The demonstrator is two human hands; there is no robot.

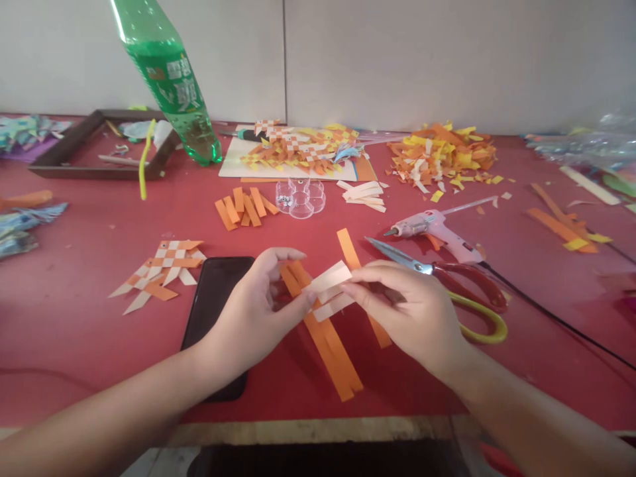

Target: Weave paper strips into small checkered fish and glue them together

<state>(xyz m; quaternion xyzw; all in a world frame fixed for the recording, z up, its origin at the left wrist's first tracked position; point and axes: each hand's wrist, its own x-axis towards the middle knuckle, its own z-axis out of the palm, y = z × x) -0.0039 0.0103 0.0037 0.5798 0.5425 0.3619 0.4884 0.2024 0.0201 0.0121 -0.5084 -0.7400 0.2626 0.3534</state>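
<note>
Both the left hand [251, 308] and right hand [415, 305] curl inward, pinching cream paper strips [328, 281] across orange strips [334, 351].

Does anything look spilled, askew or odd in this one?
Only slightly. The green bottle appears to lean, perhaps only from lens distortion. Small paper scraps lie strewn around the heap of clippings at the back right, which looks untidy. No spill shows.

Beyond the left hand [253, 308], and left of its grip, a green plastic soda bottle [167, 76] carries a green label [169, 85] with white Chinese characters [187, 97]. The large lower one looks like 爽; those above it are too blurred to read surely, as is a small orange mark [155, 72] beside them.
</note>
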